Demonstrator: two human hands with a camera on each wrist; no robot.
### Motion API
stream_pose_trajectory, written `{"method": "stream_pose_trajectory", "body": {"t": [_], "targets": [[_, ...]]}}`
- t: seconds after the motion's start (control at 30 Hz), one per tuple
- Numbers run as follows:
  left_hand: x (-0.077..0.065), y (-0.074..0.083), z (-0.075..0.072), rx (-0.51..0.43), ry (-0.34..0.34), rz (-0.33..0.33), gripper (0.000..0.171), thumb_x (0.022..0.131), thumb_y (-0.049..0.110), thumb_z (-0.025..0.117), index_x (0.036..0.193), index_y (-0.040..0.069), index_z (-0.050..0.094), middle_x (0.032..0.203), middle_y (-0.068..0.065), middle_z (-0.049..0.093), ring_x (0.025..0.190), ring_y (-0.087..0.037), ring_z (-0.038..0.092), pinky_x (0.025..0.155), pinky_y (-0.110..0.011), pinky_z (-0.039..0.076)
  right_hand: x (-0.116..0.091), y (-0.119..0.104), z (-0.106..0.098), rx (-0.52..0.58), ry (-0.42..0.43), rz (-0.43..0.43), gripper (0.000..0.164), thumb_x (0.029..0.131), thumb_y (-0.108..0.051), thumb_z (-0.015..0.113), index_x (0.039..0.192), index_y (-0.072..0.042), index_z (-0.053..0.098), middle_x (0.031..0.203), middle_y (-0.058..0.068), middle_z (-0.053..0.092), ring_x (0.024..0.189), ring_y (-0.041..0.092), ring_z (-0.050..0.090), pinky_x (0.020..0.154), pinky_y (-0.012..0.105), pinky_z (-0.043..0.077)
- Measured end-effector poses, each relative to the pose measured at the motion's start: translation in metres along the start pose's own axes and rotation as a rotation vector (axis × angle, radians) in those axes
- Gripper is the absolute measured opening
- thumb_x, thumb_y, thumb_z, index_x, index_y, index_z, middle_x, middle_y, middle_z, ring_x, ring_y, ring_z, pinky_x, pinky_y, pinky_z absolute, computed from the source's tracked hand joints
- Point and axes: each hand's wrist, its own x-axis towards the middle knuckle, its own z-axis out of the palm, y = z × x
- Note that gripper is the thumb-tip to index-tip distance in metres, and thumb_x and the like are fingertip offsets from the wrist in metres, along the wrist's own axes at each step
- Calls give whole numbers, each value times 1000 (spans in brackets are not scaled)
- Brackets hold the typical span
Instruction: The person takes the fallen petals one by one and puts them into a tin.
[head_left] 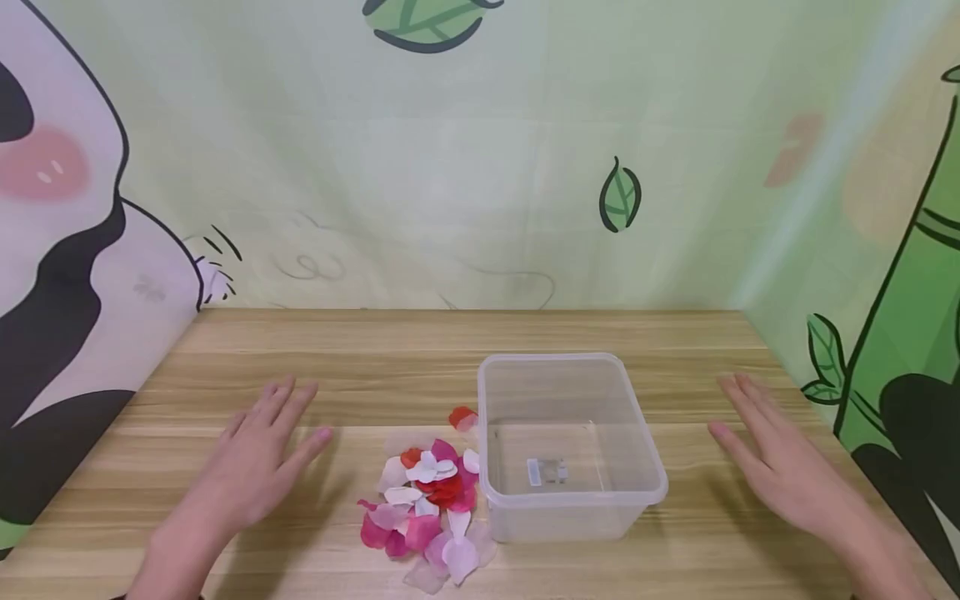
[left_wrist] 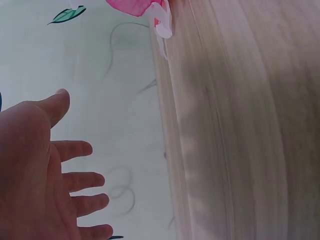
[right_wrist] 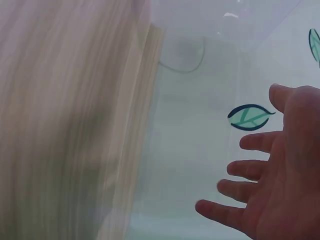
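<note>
A clear plastic box (head_left: 558, 521) without a lid stands right of the table's middle, with a small label on its bottom. Against its left side lies a loose pile of petals (head_left: 420, 529) in pink, red, white and pale lilac. My left hand (head_left: 251, 471) hovers over the wood left of the petals, fingers spread and holding nothing. On the other side, right of the box, my right hand (head_left: 783, 467) is held in the air with its fingers extended, touching nothing. Both wrist views show bare palms; the left wrist view catches a pink petal (left_wrist: 132, 5) at the top.
The wooden table (head_left: 337, 367) runs back to a pale green cloth backdrop (head_left: 450, 167) printed with leaves, a panda and bamboo. One red petal (head_left: 462, 417) lies apart from the pile, close to the box's left wall.
</note>
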Motion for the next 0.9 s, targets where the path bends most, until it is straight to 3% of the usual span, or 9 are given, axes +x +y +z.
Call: {"method": "stream_pose_trajectory", "body": {"t": [0.3, 0.53, 0.77, 0.9], "targets": [[5, 11, 3, 5, -12, 21, 73, 106, 57, 44, 161, 11, 32, 159, -30, 30, 143, -55, 28, 108, -76, 21, 9, -21, 0, 31, 27, -19, 57, 110, -30, 48, 157, 0, 35, 156, 31, 35, 139, 56, 35, 109, 71, 27], [9, 20, 5, -13, -40, 73, 74, 104, 61, 46, 158, 10, 40, 156, -28, 38, 139, -53, 38, 107, -73, 31, 13, -40, 5, 80, 55, -81, 51, 109, -26, 52, 154, -3, 41, 145, 26, 52, 115, 45, 61, 85, 62, 53], [13, 32, 8, -90, -80, 143, 68, 103, 59, 50, 147, 8, 54, 145, -19, 52, 131, -44, 52, 104, -64, 42, 16, -56, 10, 119, 68, -200, 53, 106, -19, 58, 156, -13, 42, 158, 17, 39, 104, 32, 69, 84, 57, 56], [14, 37, 10, -107, -119, 157, 63, 101, 59, 55, 140, 11, 61, 136, -9, 59, 122, -35, 59, 100, -58, 48, 18, -64, 12, 121, 44, -245, 55, 102, -18, 64, 154, -16, 46, 161, 13, 34, 114, 32, 64, 83, 49, 58]]}}
